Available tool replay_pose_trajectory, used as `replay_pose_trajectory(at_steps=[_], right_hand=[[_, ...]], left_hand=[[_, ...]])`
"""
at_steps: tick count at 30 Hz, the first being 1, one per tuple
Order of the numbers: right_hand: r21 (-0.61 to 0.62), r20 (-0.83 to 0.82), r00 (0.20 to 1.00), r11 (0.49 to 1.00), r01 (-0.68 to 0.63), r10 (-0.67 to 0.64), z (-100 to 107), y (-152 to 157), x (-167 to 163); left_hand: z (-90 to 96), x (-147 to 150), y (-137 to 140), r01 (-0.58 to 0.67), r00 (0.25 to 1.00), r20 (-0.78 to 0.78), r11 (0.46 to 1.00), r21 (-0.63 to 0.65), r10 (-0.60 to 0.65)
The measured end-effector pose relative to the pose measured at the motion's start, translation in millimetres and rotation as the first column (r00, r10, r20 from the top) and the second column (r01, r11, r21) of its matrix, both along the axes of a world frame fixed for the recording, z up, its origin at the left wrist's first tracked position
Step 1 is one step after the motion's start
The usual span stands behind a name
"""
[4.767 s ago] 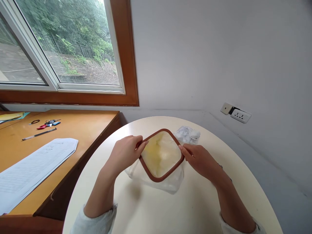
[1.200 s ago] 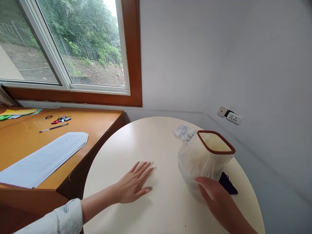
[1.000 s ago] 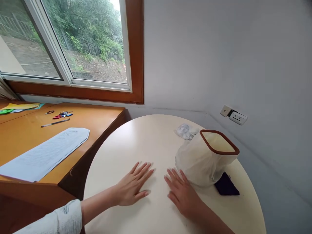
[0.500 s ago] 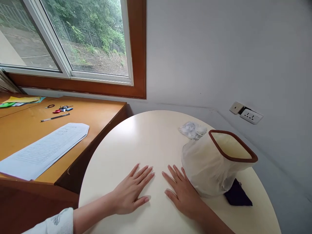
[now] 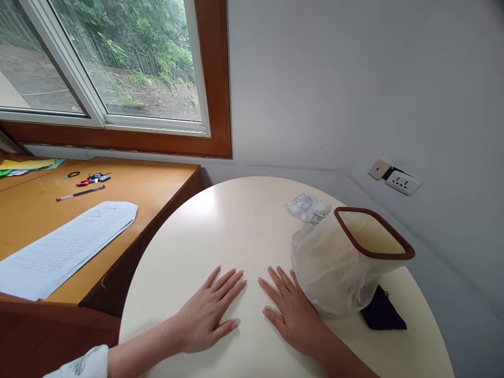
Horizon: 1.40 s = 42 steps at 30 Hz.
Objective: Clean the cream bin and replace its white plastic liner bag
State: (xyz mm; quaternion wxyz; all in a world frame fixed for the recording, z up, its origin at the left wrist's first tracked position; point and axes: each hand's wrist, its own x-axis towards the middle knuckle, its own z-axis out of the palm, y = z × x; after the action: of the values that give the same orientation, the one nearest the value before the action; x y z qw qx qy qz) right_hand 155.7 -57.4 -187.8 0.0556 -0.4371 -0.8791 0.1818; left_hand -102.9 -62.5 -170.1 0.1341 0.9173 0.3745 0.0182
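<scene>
Both hands rest palm down on a round cream table [image 5: 236, 226]. My left hand [image 5: 208, 310] lies flat with its fingers spread, holding nothing. My right hand [image 5: 291, 315] is flat too, fingers apart, right beside a bin [image 5: 334, 273] covered with a whitish plastic bag; whether they touch I cannot tell. The bin has a brown squared rim and a pale yellow inside. Behind it lies a crumpled clear plastic bag [image 5: 309, 208] with something white in it. A dark purple cloth-like item [image 5: 382, 311] sits at the bin's right, partly hidden by it.
On the wooden desk [image 5: 157, 184] at left are printed papers [image 5: 71, 247], a pen [image 5: 81, 193], keys [image 5: 94, 179], a dark ring-shaped band [image 5: 73, 174] and coloured papers [image 5: 27, 166]. A wall socket [image 5: 403, 182] is at right, a window [image 5: 134, 58] at upper left.
The view has shifted slightly, so the desk and window sit a little further left. Both hands stay flat in the same places on the table.
</scene>
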Motion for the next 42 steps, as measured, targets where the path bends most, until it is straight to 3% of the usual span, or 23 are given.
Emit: replay_pose_trajectory(at_steps=[11,16,20,23,26,28,31,33,36,39,42], right_hand=[[-0.026,-0.035,0.999,1.000,0.017,-0.018,5.3,-0.2,0.3],[0.018,-0.087,0.995,0.999,0.040,-0.039,6.2,-1.4,1.9],[0.133,-0.151,0.988,0.989,0.057,-0.037,1.6,-4.5,-1.8],[0.256,-0.253,0.967,0.967,0.023,0.044,1.5,-7.9,-8.0],[0.406,-0.352,0.920,0.914,-0.013,0.170,14.5,-10.2,-5.9],[0.519,-0.413,0.889,0.853,0.053,0.197,31.3,-9.6,6.9],[0.641,-0.493,0.860,0.723,0.258,0.131,60.2,-3.6,45.7],[0.677,-0.482,0.876,0.626,0.386,-0.019,74.9,2.9,79.2],[0.662,-0.421,0.860,0.550,0.509,-0.288,84.0,12.9,125.1],[0.614,-0.326,0.863,0.608,0.504,-0.386,81.9,19.0,152.0],[0.577,-0.291,0.879,0.664,0.476,-0.378,78.0,21.3,159.8]], left_hand=[[-4.0,-0.7,0.9,0.009,1.000,0.019,0.996,0.084,-0.010],[-6.2,-1.2,1.3,0.013,1.000,-0.007,0.995,0.096,-0.013],[-7.8,-1.1,0.9,0.001,1.000,0.003,0.991,0.135,-0.001],[-12.5,1.0,2.6,-0.029,0.999,0.045,0.983,0.181,0.022],[-19.2,5.8,6.2,-0.088,0.991,0.115,0.973,0.214,0.064],[-21.9,10.6,8.6,-0.138,0.978,0.186,0.966,0.217,0.098],[-19.3,20.4,11.3,-0.252,0.931,0.316,0.946,0.203,0.180],[-13.0,29.3,13.4,-0.329,0.887,0.395,0.928,0.177,0.239],[0.3,47.5,18.7,-0.378,0.824,0.482,0.923,0.078,0.297],[12.3,69.7,25.4,-0.391,0.745,0.566,0.919,-0.059,0.353],[18.7,88.3,29.6,-0.385,0.645,0.653,0.907,-0.172,0.398]])
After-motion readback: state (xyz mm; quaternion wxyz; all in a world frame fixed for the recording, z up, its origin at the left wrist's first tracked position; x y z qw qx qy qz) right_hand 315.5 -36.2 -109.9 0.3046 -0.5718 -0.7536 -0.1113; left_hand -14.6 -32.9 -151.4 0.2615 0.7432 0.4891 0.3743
